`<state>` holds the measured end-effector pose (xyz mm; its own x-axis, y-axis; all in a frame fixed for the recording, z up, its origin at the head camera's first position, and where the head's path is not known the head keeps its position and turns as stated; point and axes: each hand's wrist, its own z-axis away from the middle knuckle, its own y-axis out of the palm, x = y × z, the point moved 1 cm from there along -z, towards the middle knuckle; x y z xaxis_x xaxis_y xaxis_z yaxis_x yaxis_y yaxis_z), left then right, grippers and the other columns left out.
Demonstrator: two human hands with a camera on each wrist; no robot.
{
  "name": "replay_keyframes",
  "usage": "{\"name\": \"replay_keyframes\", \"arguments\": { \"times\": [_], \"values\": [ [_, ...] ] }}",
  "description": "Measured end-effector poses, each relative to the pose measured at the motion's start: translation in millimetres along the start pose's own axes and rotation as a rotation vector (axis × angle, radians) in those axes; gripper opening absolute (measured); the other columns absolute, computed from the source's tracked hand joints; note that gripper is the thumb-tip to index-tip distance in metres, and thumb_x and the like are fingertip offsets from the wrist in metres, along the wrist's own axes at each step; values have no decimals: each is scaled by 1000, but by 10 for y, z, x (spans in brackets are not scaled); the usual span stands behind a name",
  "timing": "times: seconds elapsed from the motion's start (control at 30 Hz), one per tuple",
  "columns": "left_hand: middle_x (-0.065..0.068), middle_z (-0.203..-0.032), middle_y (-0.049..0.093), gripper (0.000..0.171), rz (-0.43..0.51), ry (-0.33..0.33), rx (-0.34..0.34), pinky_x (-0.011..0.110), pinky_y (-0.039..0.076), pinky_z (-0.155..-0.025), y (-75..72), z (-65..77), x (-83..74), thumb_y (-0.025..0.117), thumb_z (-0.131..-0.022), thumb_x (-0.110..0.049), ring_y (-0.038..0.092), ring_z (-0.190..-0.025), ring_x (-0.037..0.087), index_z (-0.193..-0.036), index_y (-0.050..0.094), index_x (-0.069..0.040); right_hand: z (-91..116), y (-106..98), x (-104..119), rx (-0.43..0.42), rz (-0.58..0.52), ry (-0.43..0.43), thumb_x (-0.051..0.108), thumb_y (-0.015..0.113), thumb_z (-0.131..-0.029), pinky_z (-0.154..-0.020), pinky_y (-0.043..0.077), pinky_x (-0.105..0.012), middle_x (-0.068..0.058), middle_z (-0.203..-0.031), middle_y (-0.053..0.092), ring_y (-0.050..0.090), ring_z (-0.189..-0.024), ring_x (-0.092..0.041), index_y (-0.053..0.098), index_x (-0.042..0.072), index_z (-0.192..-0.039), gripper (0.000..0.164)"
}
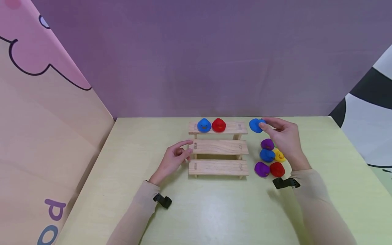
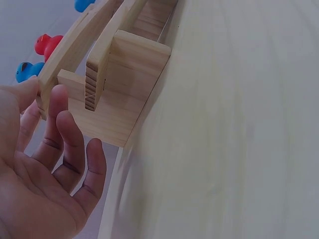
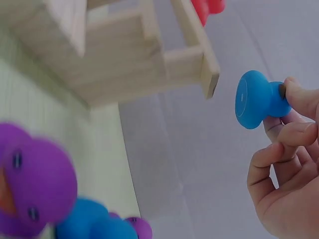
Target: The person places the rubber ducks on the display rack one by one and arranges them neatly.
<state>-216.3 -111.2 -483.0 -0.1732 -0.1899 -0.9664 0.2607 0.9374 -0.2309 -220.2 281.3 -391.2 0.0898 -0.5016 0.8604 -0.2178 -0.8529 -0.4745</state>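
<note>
in the head view, a pale yellow-green table (image 1: pixel 211 207) spreads toward six o'clock, faintly shiny. at twelve o'clock stands a plain purple backdrop (image 1: pixel 196 58). at nine o'clock a pale pinkish panel (image 1: pixel 46 119) bears a black-outlined pink shape (image 1: pixel 46 47) toward ten, a purple letter (image 1: pixel 55 203) and blue ring (image 1: pixel 55 232) toward eight. at three o'clock, a white panel (image 1: pixel 370 136) carries a black band (image 1: pixel 372 86).
</note>
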Motion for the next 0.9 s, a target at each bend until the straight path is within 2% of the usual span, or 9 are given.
{"name": "replay_keyframes", "arguments": {
  "times": [0.07,0.23,0.3,0.47,0.57,0.67,0.77,0.9],
  "values": [
    [28,-84,71,37,4,-1,2,24,45,-63,-1,2,-1,66,-108,-21,64,-80,43,-144,67,-16,1,30,27,8,-8,7,47,71,-102,-76,52,-17,12,-130,74,59,-104,2,69,13,-143,53],
    [28,-84,71,37,6,4,2,27,49,-66,1,4,-4,66,-108,-20,64,-80,43,-144,66,-15,-7,111,98,52,-71,0,44,72,-101,-53,44,-22,23,-116,70,56,-69,-8,67,13,-145,54],
    [29,-84,70,37,8,8,2,29,51,-67,2,1,-5,66,-108,-19,65,-81,44,-144,66,-15,-9,152,121,76,-90,-2,44,74,-101,-48,40,-26,23,-109,70,53,-61,-12,67,14,-145,53],
    [28,-84,71,37,9,8,4,32,52,-68,-1,-1,-2,66,-107,-20,66,-82,43,-144,66,-15,-15,266,189,104,-78,-27,45,76,-99,-46,43,-28,22,-100,71,59,-63,-11,70,15,-141,53],
    [28,-84,71,37,8,5,1,32,52,-68,-7,5,-1,66,-107,-20,66,-81,41,-144,66,-15,-28,333,227,104,-58,-49,46,77,-98,-45,42,-29,22,-92,70,58,-60,-12,72,14,-138,52],
    [27,-84,71,37,10,6,2,32,53,-68,-3,4,-3,67,-107,-21,67,-80,39,-144,67,-15,-49,387,264,105,-34,-74,45,79,-97,-51,45,-28,24,-89,70,60,-60,-13,74,12,-135,50],
    [28,-84,70,37,12,10,7,33,53,-69,5,0,0,66,-107,-21,67,-80,37,-144,66,-14,-63,426,300,112,-7,-94,45,79,-96,-58,48,-27,25,-100,71,65,-66,-15,76,13,-133,49],
    [29,-85,70,38,13,10,10,31,52,-68,20,5,0,66,-108,-22,67,-81,39,-145,66,-15,-74,457,330,132,22,-96,46,78,-97,-58,48,-27,8,-109,76,65,-68,-13,75,14,-134,49]
  ]
}}
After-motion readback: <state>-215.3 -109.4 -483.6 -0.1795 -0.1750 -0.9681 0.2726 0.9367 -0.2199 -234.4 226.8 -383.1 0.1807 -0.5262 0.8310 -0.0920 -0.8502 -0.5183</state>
